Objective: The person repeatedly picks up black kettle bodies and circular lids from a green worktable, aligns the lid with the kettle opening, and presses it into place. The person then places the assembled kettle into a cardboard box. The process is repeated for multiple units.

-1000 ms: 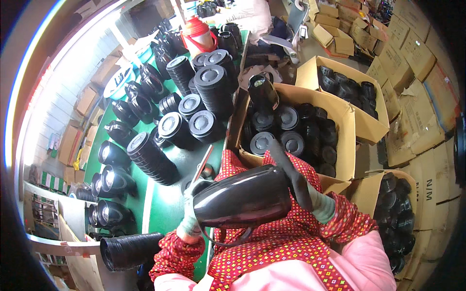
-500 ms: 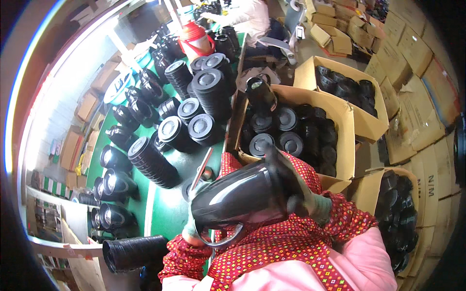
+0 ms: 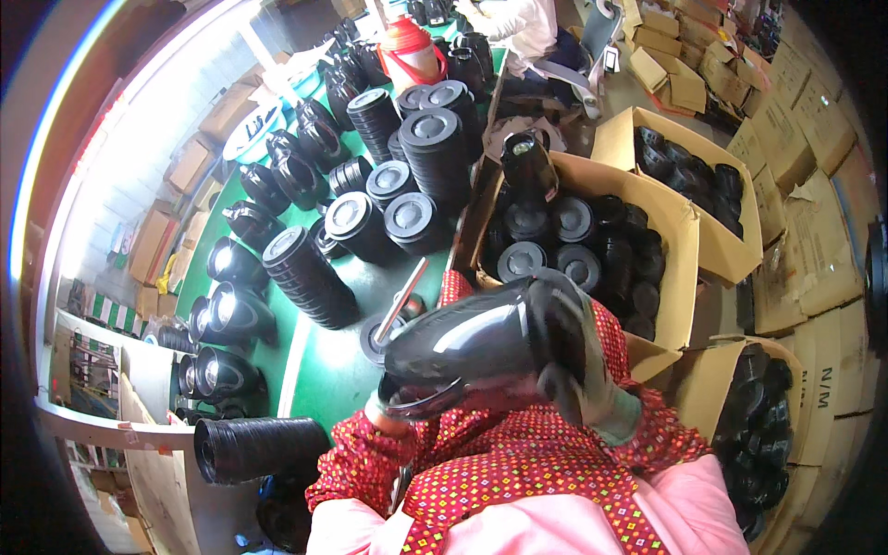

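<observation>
A glossy black jug (image 3: 462, 338) with a loop handle (image 3: 421, 400) lies tilted on its side in front of my chest. My right hand (image 3: 564, 347), in a dark-palmed glove with a grey-green cuff, wraps around the jug's right end. At the jug's left end, by the handle, is my left hand (image 3: 388, 416); it grips there, its fingers partly hidden by the jug. Just beyond the jug, a thin pale reddish stick (image 3: 403, 298) slants over a round black lid (image 3: 375, 340) on the green table (image 3: 347, 365).
Stacked black lids (image 3: 310, 277) and several black jugs (image 3: 239, 310) stand on the table's left. A red-topped container (image 3: 412, 55) stands farther back. Cartons of black parts (image 3: 671, 314) line my right. A black ribbed stack (image 3: 259, 450) lies at lower left. Another person (image 3: 518, 28) sits at the far end.
The view has shifted, so the surroundings sit farther right and higher. The jug has rolled in my hands, and its handle now shows closer against the body. Both hands still hold it.
</observation>
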A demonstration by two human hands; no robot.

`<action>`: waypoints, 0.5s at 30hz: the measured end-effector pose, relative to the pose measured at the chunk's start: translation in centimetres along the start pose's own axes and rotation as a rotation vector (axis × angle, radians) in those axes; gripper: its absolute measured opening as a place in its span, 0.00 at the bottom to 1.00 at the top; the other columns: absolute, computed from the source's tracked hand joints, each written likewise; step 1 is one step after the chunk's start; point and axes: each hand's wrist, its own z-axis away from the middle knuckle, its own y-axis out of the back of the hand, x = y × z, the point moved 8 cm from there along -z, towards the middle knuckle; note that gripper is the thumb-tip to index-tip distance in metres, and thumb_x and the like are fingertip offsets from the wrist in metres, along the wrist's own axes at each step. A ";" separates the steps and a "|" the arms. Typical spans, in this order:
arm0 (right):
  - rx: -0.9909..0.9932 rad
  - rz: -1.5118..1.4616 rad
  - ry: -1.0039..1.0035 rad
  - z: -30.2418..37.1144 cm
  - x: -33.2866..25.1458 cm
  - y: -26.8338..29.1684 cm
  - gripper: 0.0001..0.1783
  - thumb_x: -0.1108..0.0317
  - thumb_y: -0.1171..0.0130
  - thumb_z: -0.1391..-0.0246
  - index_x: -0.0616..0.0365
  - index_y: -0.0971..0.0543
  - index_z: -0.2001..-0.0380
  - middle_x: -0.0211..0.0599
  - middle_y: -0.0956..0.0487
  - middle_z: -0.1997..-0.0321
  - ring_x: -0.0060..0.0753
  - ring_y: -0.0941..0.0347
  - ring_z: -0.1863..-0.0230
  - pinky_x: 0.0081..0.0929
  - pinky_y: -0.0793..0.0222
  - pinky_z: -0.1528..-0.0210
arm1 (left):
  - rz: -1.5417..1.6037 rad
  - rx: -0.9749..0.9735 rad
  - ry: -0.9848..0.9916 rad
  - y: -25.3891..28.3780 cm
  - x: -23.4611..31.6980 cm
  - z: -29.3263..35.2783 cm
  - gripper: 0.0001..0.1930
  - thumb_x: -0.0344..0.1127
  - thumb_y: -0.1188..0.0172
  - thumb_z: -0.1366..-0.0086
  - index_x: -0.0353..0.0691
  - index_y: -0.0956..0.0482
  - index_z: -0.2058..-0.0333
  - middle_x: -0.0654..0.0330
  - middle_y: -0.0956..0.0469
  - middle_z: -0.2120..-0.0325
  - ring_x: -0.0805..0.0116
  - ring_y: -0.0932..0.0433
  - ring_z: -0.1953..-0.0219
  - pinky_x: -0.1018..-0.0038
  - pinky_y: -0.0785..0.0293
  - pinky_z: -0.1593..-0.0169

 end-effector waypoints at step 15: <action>-0.076 -0.045 -0.731 1.9 20.3 -3.6 0.19 0.59 0.36 0.34 0.59 0.18 0.46 0.39 0.17 0.42 0.37 0.22 0.40 0.36 0.30 0.34 | -1.757 0.026 -1.008 -4.6 -3.5 3.7 0.33 0.33 0.22 0.57 0.38 0.18 0.48 0.44 0.24 0.53 0.41 0.23 0.53 0.53 0.24 0.49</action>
